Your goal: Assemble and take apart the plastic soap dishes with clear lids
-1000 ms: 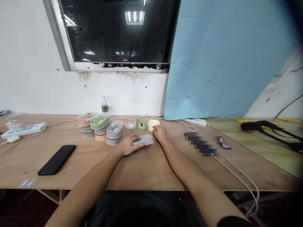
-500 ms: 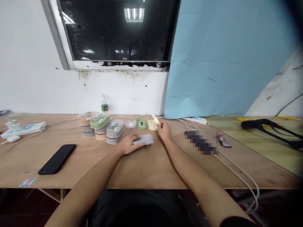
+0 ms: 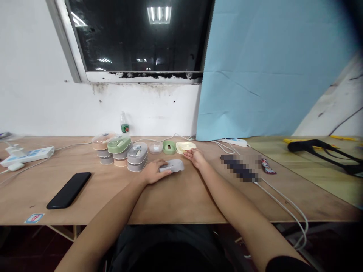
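Left hand [image 3: 153, 172] clasps the grey case [image 3: 174, 165]; right hand [image 3: 196, 157] touches the cream tray [image 3: 185, 146], grip indiscernible. A loose hold could knock the cream tray against the green case [image 3: 169, 147].

Phone [image 3: 68, 190] left of stacked containers [image 3: 122, 151]

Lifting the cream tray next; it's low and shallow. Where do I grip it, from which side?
Pinch the cream tray by its near-right rim, coming from the right, where the right hand touches it. The green piece sits close on its left, and the shallow shape leaves only the rim for fingers.
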A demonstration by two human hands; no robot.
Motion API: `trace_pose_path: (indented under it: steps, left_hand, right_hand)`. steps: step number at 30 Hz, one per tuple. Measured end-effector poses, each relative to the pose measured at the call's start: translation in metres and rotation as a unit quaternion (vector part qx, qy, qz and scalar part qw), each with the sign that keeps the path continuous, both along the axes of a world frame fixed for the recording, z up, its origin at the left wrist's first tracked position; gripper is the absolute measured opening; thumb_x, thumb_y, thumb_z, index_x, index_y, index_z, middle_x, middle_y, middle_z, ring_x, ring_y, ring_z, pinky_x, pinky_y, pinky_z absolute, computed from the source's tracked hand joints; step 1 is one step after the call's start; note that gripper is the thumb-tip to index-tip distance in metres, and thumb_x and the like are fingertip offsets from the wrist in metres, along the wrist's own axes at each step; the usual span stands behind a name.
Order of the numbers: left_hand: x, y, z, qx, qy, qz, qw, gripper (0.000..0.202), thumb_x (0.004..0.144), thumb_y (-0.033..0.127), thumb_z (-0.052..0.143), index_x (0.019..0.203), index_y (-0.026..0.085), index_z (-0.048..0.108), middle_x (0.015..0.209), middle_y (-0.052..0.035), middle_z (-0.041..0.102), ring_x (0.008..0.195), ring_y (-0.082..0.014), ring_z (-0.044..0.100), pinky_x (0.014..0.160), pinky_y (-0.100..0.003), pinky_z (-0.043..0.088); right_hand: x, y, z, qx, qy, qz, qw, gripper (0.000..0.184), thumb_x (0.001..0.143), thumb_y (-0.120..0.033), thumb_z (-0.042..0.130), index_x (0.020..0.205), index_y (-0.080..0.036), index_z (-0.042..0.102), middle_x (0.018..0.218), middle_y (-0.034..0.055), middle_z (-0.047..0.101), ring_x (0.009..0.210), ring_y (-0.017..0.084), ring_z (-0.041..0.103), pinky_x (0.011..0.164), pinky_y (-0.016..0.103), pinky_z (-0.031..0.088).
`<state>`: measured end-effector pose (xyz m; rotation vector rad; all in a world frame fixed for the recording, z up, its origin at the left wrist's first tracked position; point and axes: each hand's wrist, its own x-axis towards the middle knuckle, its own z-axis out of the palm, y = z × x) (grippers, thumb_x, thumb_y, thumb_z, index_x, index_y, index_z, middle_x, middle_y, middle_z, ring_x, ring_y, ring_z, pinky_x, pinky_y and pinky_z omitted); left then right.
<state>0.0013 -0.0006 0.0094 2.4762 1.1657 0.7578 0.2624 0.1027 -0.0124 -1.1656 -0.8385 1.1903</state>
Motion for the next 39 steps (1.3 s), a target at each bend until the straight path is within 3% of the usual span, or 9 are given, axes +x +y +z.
trace_pose_path:
  steps: [6, 12, 18, 22, 26, 30, 34, 39]
  left_hand:
    - [0.001, -0.001, 0.0, -0.003, 0.008, -0.004, 1.0, 0.061, 0.084, 0.065, 0.046, 0.123, 0.02, 0.06, 0.129, -0.0103, 0.058, 0.116, -0.0279, 0.056, 0.101, -0.041, 0.041]
    - [0.0, 0.0, 0.0, -0.005, 0.022, -0.002, 1.0, 0.062, 0.084, 0.066, 0.044, 0.123, 0.02, 0.059, 0.129, -0.0095, 0.058, 0.117, -0.0268, 0.055, 0.102, -0.039, 0.041]
    - [0.0, 0.001, 0.0, -0.007, 0.033, -0.004, 0.999, 0.062, 0.084, 0.066, 0.044, 0.124, 0.021, 0.059, 0.13, -0.0086, 0.058, 0.118, -0.0264, 0.055, 0.101, -0.038, 0.041]
    - [0.0, 0.0, 0.0, -0.005, 0.028, -0.006, 1.0, 0.061, 0.084, 0.066, 0.044, 0.124, 0.021, 0.059, 0.129, -0.0085, 0.059, 0.116, -0.027, 0.055, 0.1, -0.039, 0.042]
    - [0.0, 0.001, -0.001, 0.003, 0.025, -0.004, 1.0, 0.062, 0.084, 0.066, 0.045, 0.123, 0.02, 0.059, 0.128, -0.0091, 0.059, 0.117, -0.0274, 0.055, 0.1, -0.04, 0.042]
    - [0.001, 0.001, -0.001, 0.009, 0.026, -0.008, 1.0, 0.061, 0.084, 0.065, 0.045, 0.122, 0.02, 0.059, 0.127, -0.0093, 0.059, 0.116, -0.0272, 0.056, 0.1, -0.04, 0.043]
    - [0.001, -0.001, 0.0, 0.013, 0.027, -0.007, 1.0, 0.06, 0.084, 0.065, 0.046, 0.123, 0.02, 0.059, 0.128, -0.0084, 0.059, 0.115, -0.0272, 0.057, 0.099, -0.04, 0.043]
    - [0.001, -0.001, 0.0, 0.008, 0.029, -0.006, 1.0, 0.061, 0.083, 0.065, 0.046, 0.123, 0.02, 0.059, 0.128, -0.0084, 0.059, 0.115, -0.0271, 0.057, 0.099, -0.039, 0.043]
  right_hand:
    - [-0.003, -0.004, 0.001, -0.068, -0.116, 0.025, 0.991, 0.015, 0.09, -0.028, 0.052, 0.083, -0.015, 0.054, 0.068, 0.0058, 0.069, 0.044, 0.012, 0.06, 0.042, 0.023, 0.049]
    - [0.0, -0.002, -0.003, -0.059, -0.272, -0.018, 0.96, 0.016, 0.084, -0.031, 0.057, 0.082, -0.015, 0.057, 0.066, 0.0026, 0.068, 0.038, 0.008, 0.053, 0.037, 0.018, 0.035]
    - [0.01, 0.002, -0.008, -0.029, -0.456, -0.062, 0.887, 0.024, 0.078, -0.036, 0.06, 0.067, -0.016, 0.063, 0.062, 0.0037, 0.065, 0.056, 0.014, 0.058, 0.052, 0.022, 0.038]
    - [0.007, 0.003, -0.007, -0.008, -0.538, -0.07, 0.84, 0.017, 0.077, -0.033, 0.06, 0.072, -0.017, 0.066, 0.077, 0.0055, 0.069, 0.076, 0.018, 0.061, 0.062, 0.024, 0.038]
    - [0.003, 0.005, -0.009, -0.004, -0.587, -0.052, 0.808, 0.017, 0.075, -0.034, 0.063, 0.076, -0.018, 0.067, 0.079, 0.0058, 0.069, 0.078, 0.02, 0.062, 0.064, 0.025, 0.038]
    - [0.0, 0.004, -0.011, -0.007, -0.613, -0.041, 0.789, 0.02, 0.074, -0.037, 0.063, 0.079, -0.018, 0.067, 0.08, 0.0076, 0.069, 0.08, 0.022, 0.062, 0.065, 0.026, 0.039]
    - [-0.001, 0.0, -0.01, 0.008, -0.629, -0.056, 0.775, 0.03, 0.077, -0.039, 0.06, 0.097, -0.017, 0.065, 0.094, 0.0111, 0.07, 0.09, 0.025, 0.063, 0.07, 0.028, 0.041]
    - [0.001, 0.001, -0.014, 0.025, -0.616, -0.07, 0.784, 0.039, 0.078, -0.038, 0.058, 0.111, -0.017, 0.061, 0.102, 0.0116, 0.069, 0.097, 0.026, 0.062, 0.075, 0.029, 0.042]
